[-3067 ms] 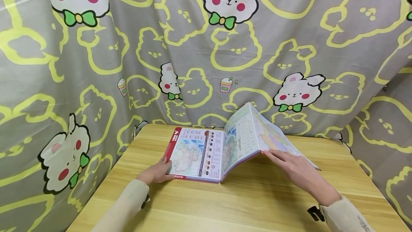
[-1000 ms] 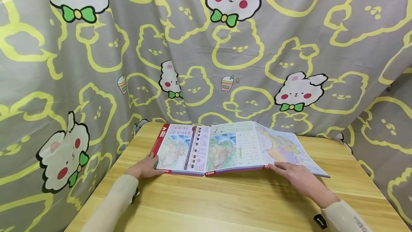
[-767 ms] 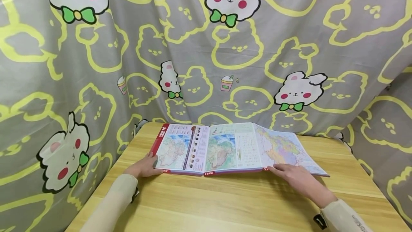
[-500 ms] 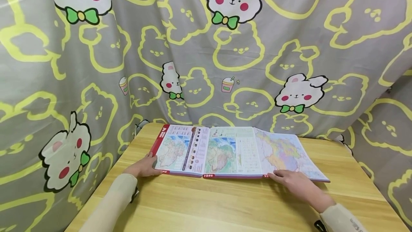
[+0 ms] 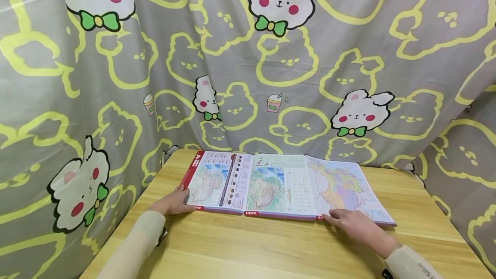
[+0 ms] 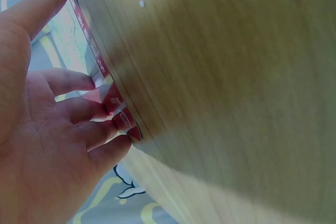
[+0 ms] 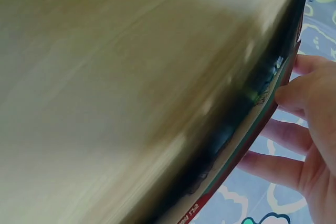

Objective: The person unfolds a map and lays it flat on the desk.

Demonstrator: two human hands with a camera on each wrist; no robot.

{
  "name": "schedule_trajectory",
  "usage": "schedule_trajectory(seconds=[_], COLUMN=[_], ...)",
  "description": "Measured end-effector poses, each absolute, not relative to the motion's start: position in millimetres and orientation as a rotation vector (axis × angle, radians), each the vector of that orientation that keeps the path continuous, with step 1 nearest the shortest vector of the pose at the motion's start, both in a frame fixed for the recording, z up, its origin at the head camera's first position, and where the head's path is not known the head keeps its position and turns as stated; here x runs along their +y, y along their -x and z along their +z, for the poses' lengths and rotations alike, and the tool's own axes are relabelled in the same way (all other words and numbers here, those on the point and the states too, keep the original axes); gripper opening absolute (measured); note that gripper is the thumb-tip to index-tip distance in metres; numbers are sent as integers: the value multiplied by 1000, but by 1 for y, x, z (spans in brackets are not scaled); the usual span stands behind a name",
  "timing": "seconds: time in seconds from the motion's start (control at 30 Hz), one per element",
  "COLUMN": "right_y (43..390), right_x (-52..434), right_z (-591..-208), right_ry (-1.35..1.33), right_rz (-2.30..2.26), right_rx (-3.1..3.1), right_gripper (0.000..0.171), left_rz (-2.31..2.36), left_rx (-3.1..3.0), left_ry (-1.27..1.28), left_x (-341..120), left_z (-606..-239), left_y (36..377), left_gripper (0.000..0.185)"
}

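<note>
A fold-out map (image 5: 296,184) lies spread across the wooden table in three panels side by side, with red tabs along its front edge. At its front left corner my left hand (image 5: 172,201) holds on, fingers at the left edge and thumb at the front edge. The left wrist view shows the fingertips against the map's red strip (image 6: 90,38). On the right panel's front edge my right hand (image 5: 354,225) pinches the map. From the right wrist view, the thumb (image 7: 291,93) lies against the raised edge, and a dark gap shows under it.
The wooden table (image 5: 263,249) extends in front of the map. A grey curtain (image 5: 232,55) with yellow outlines and white rabbit faces hangs behind the table and down both sides.
The propped-up fold has come down and the panels now lie nearly flat. My left hand and the map shifted left; my right hand has lowered towards the table's front.
</note>
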State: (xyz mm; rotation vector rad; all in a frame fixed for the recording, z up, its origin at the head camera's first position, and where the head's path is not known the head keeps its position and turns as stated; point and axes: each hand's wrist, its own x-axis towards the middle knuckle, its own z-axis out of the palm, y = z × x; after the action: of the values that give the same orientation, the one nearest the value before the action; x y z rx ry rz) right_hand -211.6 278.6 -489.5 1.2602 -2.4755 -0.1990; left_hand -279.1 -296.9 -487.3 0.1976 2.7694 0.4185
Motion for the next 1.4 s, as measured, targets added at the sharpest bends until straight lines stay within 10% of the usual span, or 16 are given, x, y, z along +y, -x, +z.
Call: schedule_trajectory(seconds=[1.4], right_y=[198], right_x=[282], right_z=[-496], right_ry=[-1238], right_rz=[-157], right_rx=[-2537], right_gripper=[36], left_rz=[372], left_rx=[2856], left_ry=[-309], left_x=[-287], left_z=[-481], left_y=[266], left_gripper=[92])
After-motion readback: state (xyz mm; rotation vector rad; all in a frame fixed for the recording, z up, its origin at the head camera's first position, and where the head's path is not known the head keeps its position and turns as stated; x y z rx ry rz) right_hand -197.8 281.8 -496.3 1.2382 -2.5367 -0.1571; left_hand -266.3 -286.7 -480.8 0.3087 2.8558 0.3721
